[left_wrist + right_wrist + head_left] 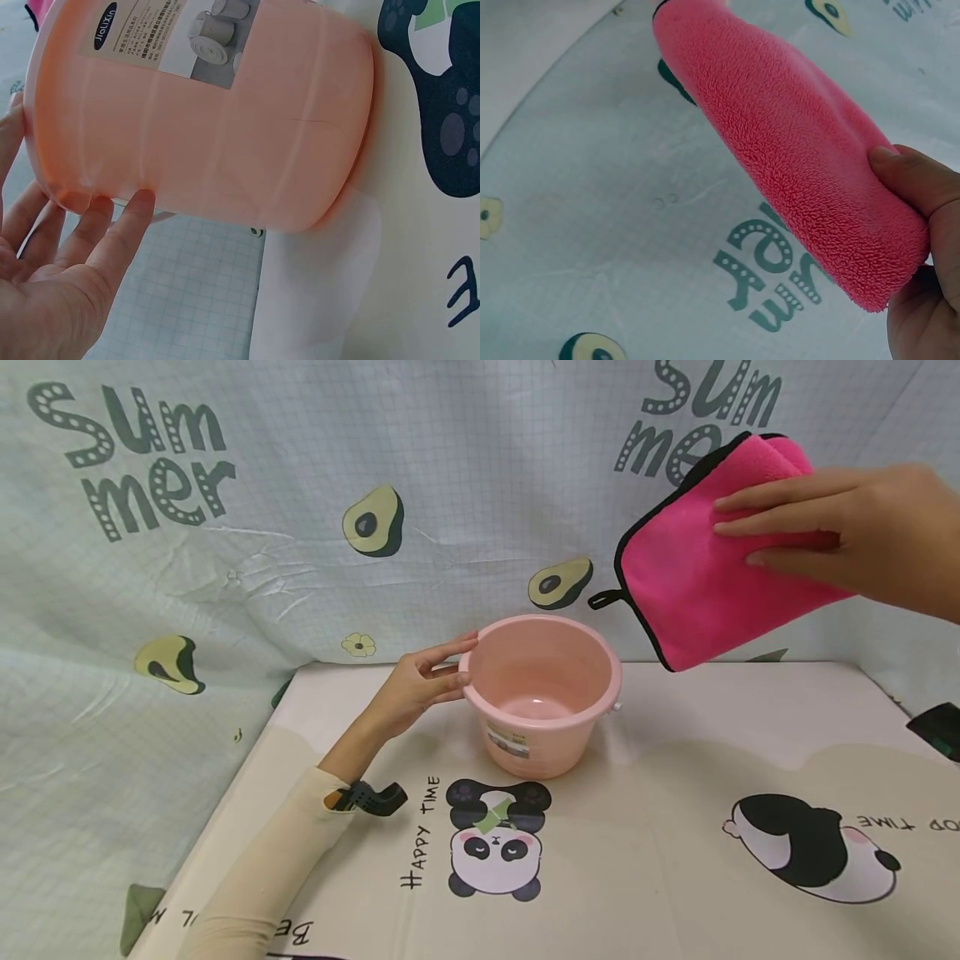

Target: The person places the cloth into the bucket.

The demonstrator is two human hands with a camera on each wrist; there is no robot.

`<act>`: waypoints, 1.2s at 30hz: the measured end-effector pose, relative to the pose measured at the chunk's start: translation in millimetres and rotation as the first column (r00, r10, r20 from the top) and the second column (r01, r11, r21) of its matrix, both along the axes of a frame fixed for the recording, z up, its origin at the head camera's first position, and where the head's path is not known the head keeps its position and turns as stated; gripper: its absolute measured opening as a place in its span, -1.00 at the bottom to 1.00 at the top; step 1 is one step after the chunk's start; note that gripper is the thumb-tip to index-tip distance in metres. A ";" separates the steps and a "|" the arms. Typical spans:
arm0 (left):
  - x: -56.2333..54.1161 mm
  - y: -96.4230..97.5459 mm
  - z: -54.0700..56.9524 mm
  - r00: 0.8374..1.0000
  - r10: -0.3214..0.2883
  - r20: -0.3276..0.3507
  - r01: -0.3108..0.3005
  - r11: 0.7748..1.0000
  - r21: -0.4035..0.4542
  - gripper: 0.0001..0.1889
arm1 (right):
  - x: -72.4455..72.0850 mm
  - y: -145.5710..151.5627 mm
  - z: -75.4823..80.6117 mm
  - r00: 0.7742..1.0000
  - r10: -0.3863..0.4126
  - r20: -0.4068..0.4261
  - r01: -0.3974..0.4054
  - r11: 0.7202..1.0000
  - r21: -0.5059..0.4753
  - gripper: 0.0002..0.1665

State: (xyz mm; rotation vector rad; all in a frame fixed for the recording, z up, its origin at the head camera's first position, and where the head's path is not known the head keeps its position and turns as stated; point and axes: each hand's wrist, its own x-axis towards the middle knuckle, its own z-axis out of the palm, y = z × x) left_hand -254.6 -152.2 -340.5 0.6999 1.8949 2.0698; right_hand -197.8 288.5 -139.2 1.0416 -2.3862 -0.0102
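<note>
A light pink plastic bucket (pixel 551 745) stands upright on the table. My left hand (pixel 423 681) holds it by the left side of its rim; in the left wrist view the fingertips (pixel 139 206) lie against the outer wall. Up at the right, my right hand (pixel 847 531) grips a folded bright pink towel (pixel 693 585) with black edging and a small black hanging loop. The towel is in the air, apart from the bucket, above and right of it. Its fluffy side shows in the right wrist view, with the thumb (pixel 911 176) pressed on the towel (pixel 795 135).
The table cover (pixel 645 893) carries printed pandas and lettering. Behind the table hangs a pale checked curtain (pixel 292 468) with avocado prints. At the right edge lies a dark object (pixel 937 729), partly cut off. The bucket's handle joint (pixel 617 707) juts out on its right side.
</note>
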 end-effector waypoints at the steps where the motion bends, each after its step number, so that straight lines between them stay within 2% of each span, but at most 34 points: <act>1: 0.1 0.0 -0.1 1.000 -0.001 0.000 0.001 1.000 -0.001 -0.44 | -0.3 -1.3 2.2 1.000 0.004 -0.005 -0.004 1.000 0.000 0.04; 8: 0.1 -0.9 -0.6 1.000 -0.003 -0.004 0.003 1.000 0.001 -0.44 | -1.9 -12.0 12.1 1.000 0.028 0.001 -0.028 1.000 0.012 0.05; 16: 0.2 -1.3 -0.9 1.000 -0.004 -0.005 0.004 1.000 -0.002 -0.39 | -3.8 -23.6 10.1 0.999 -0.006 0.049 0.005 1.000 0.021 -0.01; 23: -0.3 -1.1 -0.4 1.000 -0.003 -0.012 0.003 1.000 -0.008 -0.38 | -4.4 -39.6 10.8 0.999 0.033 0.040 -0.034 0.999 0.040 -0.08; 36: -2.1 -2.0 -2.6 1.000 -0.003 -0.021 0.003 1.000 -0.017 -0.37 | -7.1 -74.4 9.2 0.979 0.031 0.201 -0.032 0.999 0.000 -0.30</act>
